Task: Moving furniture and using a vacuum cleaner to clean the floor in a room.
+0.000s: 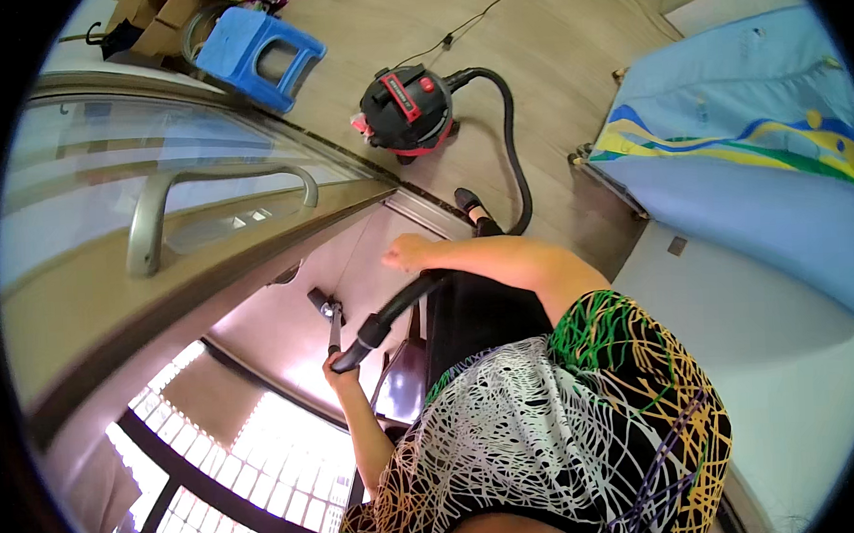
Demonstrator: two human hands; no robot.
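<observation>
My left hand grips the dark curved handle of a vacuum cleaner wand. From it the metal tube runs down to a floor nozzle on the pale floor. A black hose leads from the handle, passes beneath my right forearm and comes out on the far side. My right hand hangs in the air above the hose, fingers curled, with nothing seen in it. Beyond the door track stands the black and red canister vacuum, joined to the hose.
A sliding glass door with a metal handle is at left. Its floor track crosses near my shoe. A blue stool, a power cord, a blue fabric-covered unit and a dark glossy object stand around.
</observation>
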